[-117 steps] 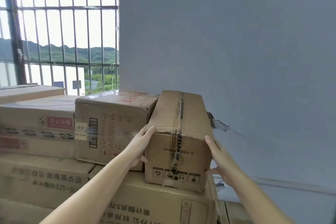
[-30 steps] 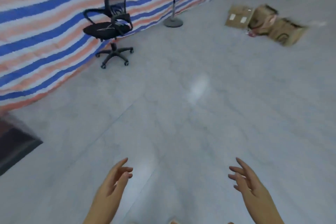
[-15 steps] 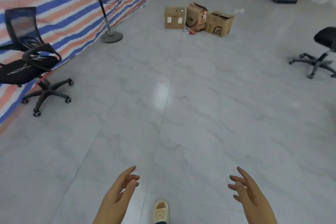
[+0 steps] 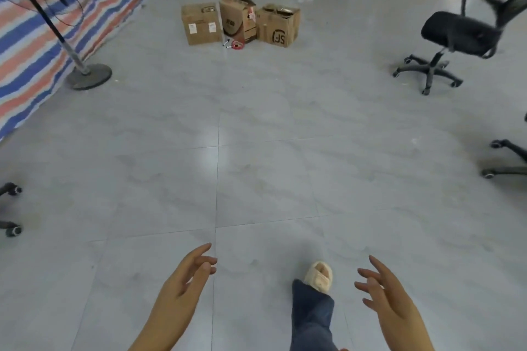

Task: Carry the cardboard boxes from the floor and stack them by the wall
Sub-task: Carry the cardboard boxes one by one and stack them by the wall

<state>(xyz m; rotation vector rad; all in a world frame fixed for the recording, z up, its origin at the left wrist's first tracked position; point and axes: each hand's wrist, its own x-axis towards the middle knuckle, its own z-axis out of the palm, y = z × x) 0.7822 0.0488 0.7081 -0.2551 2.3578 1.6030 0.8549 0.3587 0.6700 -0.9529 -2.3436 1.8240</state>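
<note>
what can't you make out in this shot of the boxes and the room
Head view only:
- Small red item beside the middle box: too small to identify.
- Fan: head cut off by the top edge.
- Right chair: motion-blurred.
- Box contents: hidden by the cardboard.

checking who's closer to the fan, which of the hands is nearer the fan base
Left. The left hand is low on the same side as the fan base, which stands far ahead by the striped tarp; the right hand is farther across.
</note>
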